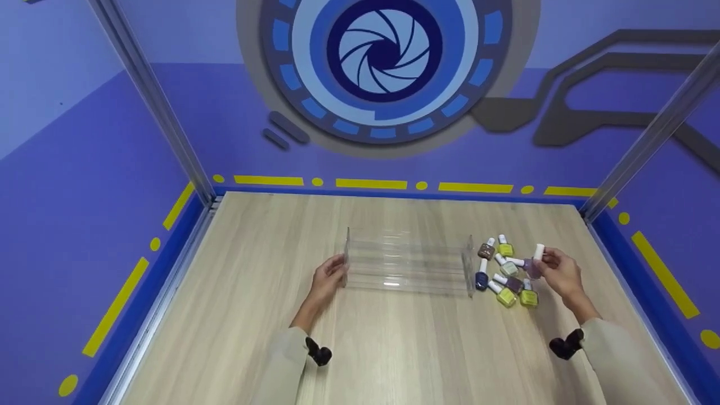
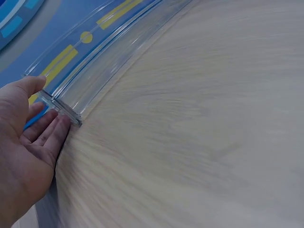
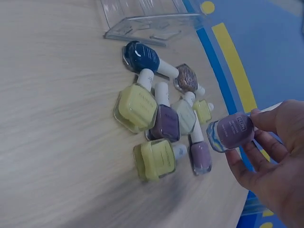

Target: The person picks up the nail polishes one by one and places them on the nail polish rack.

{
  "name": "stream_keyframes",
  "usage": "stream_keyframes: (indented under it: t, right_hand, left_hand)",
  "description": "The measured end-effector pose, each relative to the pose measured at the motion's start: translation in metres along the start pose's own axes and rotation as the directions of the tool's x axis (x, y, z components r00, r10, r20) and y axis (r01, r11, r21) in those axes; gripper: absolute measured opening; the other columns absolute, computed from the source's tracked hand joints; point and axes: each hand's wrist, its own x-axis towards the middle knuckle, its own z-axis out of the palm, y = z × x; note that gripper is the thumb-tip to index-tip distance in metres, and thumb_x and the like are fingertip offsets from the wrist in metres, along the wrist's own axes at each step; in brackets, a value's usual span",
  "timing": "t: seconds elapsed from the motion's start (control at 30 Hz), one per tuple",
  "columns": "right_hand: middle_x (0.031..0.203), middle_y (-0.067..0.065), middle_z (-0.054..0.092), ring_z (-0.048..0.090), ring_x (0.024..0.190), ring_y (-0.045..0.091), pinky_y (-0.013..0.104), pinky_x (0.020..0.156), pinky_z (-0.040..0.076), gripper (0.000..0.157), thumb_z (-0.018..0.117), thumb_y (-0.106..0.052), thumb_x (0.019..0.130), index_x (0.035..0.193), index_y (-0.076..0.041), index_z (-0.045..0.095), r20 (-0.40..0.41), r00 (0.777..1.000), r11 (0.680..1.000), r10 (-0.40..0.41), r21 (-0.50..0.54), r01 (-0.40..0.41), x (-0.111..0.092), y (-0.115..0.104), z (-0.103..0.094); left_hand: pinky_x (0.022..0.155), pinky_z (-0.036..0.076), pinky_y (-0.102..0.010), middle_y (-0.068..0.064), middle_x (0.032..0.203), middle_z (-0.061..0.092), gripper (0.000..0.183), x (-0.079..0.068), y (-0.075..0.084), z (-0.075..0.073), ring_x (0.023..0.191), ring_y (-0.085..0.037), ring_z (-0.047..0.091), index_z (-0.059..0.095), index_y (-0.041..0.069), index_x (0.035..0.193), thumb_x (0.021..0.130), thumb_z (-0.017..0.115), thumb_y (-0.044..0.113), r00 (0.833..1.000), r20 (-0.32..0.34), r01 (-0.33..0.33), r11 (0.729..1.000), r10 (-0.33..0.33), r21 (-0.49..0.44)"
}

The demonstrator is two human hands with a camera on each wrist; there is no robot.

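Right hand (image 1: 562, 275): grip closed, thumb and fingers pinching a mauve polish bottle (image 3: 232, 132), white cap upward in head view; bottle at the right edge of a loose cluster. Left hand (image 1: 328, 277): grip closed on the left end panel of a clear rack (image 1: 408, 271), thumb on one side, fingers on the other. Rack sits mid-surface, long side crosswise. Cluster lies just beside the rack's right end, caps pointing various ways: dark blue bottle (image 3: 144, 58) nearest the rack, brown glitter bottle (image 3: 185, 78) beyond it, small yellow bottle (image 3: 202, 112), pale green bottle (image 3: 185, 118), dark purple bottle (image 3: 165, 124), lilac bottle (image 3: 200, 157) close to the held one, two more yellow bottles (image 3: 135, 108) on the side nearer the person. Surface (image 1: 388, 349) pale, wood-grained. Beige sleeves (image 1: 624, 357) at both forearms, black wrist cameras (image 1: 565, 345) at the cuffs. Farther out, blue-purple walls (image 1: 197, 118) with yellow dashes and dots.
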Motion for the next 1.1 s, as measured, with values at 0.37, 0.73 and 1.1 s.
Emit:
stream_keyframes:
  t: [0.37,0.73,1.1]
  right_hand:
    - [0.126,0.032,0.064,0.06,0.091,-0.007,0.007,0.076,0.051,0.038,0.063,-0.007,0.101,0.134,0.01,0.055,0.073,0.99,0.992,-0.119,0.038,0.116,0.004,-0.027,0.031]
    - [0.124,0.03,0.067,0.067,0.108,0.02,0.003,0.081,0.045,0.037,0.063,-0.004,0.1,0.135,0.008,0.056,0.065,0.977,0.978,-0.205,0.055,0.202,0.007,-0.057,0.054]
    - [0.123,0.029,0.067,0.063,0.099,0.004,0.004,0.081,0.048,0.034,0.065,-0.002,0.099,0.13,0.008,0.059,0.061,0.974,0.97,-0.219,0.122,0.211,0.006,-0.075,0.079]
  left_hand:
    - [0.113,0.049,-0.041,-0.025,0.148,0.054,0.05,0.001,-0.006,-0.002,0.136,-0.031,0.054,0.05,-0.003,0.147,0.106,0.058,0.025,0.999,0.036,0.008,1.0,-0.008,-0.01]
    - [0.115,0.047,-0.04,-0.02,0.149,0.055,0.05,0.001,-0.01,-0.003,0.139,-0.031,0.053,0.051,0.001,0.147,0.106,0.058,0.029,1.0,0.02,0.018,0.999,-0.019,0.048]
    - [0.114,0.048,-0.042,-0.023,0.148,0.055,0.052,-0.001,-0.009,-0.003,0.138,-0.034,0.053,0.051,-0.003,0.146,0.105,0.059,0.028,1.0,0.015,-0.01,0.999,0.009,0.048]
